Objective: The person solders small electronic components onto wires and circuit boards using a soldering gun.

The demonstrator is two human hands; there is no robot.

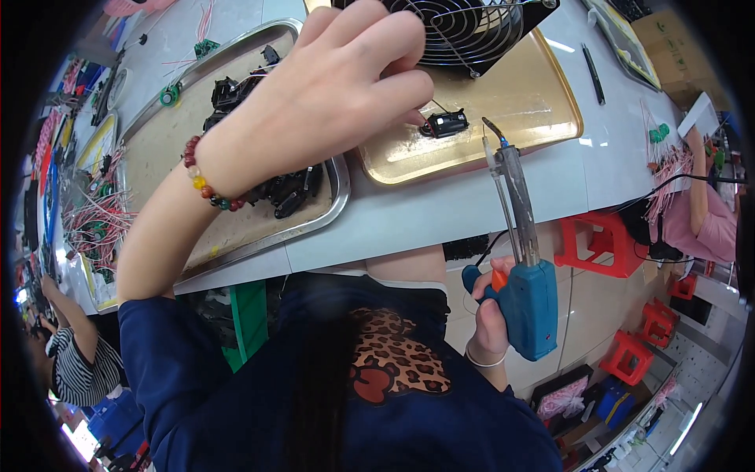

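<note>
Left hand (346, 86); carton (668, 47), apparently green-printed.

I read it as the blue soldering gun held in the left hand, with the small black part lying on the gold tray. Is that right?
Not quite: the head view shows the blue soldering gun in the right hand, not the left hand. The small black part does lie on the gold tray.
</note>
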